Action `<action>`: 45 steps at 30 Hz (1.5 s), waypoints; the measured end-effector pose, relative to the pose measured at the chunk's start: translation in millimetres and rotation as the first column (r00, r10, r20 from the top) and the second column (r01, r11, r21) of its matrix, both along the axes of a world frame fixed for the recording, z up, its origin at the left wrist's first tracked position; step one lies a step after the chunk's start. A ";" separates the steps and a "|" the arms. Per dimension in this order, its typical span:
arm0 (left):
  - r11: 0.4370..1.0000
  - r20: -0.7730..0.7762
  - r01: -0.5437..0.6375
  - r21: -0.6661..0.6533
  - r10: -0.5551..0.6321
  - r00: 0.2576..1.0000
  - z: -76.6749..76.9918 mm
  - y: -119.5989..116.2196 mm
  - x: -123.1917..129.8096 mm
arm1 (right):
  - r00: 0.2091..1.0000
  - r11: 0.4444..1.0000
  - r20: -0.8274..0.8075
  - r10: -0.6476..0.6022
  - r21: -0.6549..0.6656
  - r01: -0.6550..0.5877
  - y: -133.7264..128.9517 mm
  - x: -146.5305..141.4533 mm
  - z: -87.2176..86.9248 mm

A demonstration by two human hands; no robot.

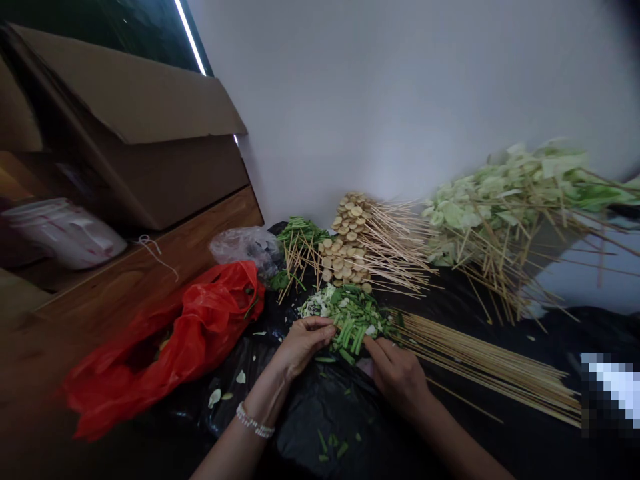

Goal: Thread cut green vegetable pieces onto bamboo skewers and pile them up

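Observation:
Just in front of me, a row of cut green stems [354,339] lies side by side between my two hands. My left hand [306,343] is closed in a pinch at the row's left end. At its right end, my right hand [397,373] has its fingers curled and pressed together against the stems. Whether a stick runs through the row is too small to tell. Behind it spreads a heap of chopped greens [365,305] with white bits. To the right of my right hand lies a bundle of bare wooden skewers [485,357].
Skewered round slices [345,260] and skewered greens [303,230] are stacked near the wall. Skewered cabbage leaves [500,190] are piled at right. A red plastic bag [200,327] lies left on black plastic sheeting [310,413]. Further left are a cardboard box [175,173] and white tub [65,233].

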State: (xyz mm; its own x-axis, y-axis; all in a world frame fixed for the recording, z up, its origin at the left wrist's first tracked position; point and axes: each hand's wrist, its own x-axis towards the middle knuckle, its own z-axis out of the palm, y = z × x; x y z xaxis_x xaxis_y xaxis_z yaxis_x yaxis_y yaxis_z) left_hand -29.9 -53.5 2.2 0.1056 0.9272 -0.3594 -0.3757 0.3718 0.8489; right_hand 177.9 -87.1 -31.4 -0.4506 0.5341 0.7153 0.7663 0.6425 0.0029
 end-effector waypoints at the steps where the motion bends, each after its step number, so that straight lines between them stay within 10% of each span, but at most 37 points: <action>1: 1.000 -0.002 -0.004 -0.005 0.004 1.000 -0.1 0.0 0.4 | 1.000 1.000 0.000 0.000 -0.009 0.000 -0.1 0.0 -0.6; 28: 0.982 -0.181 0.059 0.179 -0.026 0.983 2.9 -10.8 7.6 | 0.999 0.999 -0.021 0.035 0.034 -0.034 2.1 -2.1 -1.9; 37: 0.975 -0.259 0.015 0.224 0.045 0.965 5.7 -12.0 -10.4 | 1.000 0.999 0.006 0.027 -0.019 -0.026 1.7 -1.6 -5.9; 45: 0.967 -0.382 0.222 0.127 -0.159 0.910 25.1 -50.4 -76.7 | 0.999 0.999 -0.003 0.043 -0.025 -0.043 -0.7 -1.3 -11.6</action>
